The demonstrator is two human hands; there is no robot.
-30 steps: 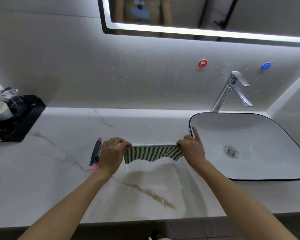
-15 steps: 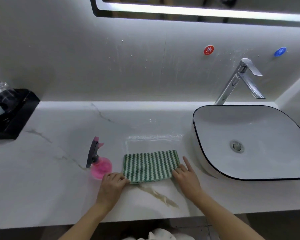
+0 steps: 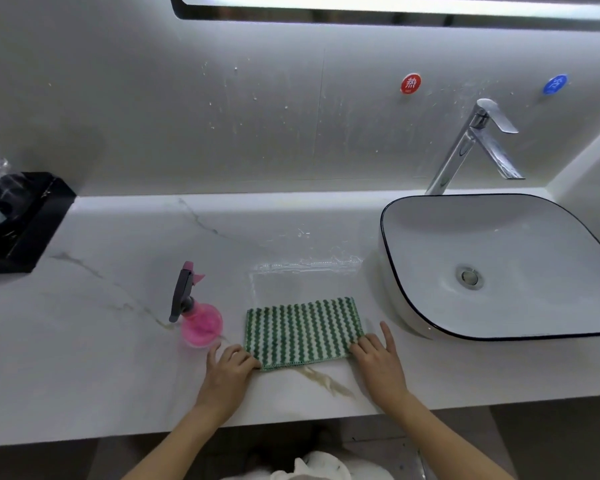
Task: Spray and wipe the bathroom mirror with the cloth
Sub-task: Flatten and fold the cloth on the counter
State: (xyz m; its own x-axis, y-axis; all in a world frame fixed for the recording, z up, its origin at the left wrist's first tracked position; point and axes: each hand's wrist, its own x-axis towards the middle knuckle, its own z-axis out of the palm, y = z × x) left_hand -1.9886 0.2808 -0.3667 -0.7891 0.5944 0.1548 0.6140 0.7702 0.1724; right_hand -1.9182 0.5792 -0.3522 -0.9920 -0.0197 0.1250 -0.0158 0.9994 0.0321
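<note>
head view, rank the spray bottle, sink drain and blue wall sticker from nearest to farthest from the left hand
1. spray bottle: on the counter just beyond the left hand.
2. sink drain: in the basin, off to the right.
3. blue wall sticker: high on the wall, far right.

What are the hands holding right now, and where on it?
Both hold the striped cloth, flat on the counter: left hand at its near-left corner, right hand at its near-right corner. The spray bottle stands untouched.
</note>
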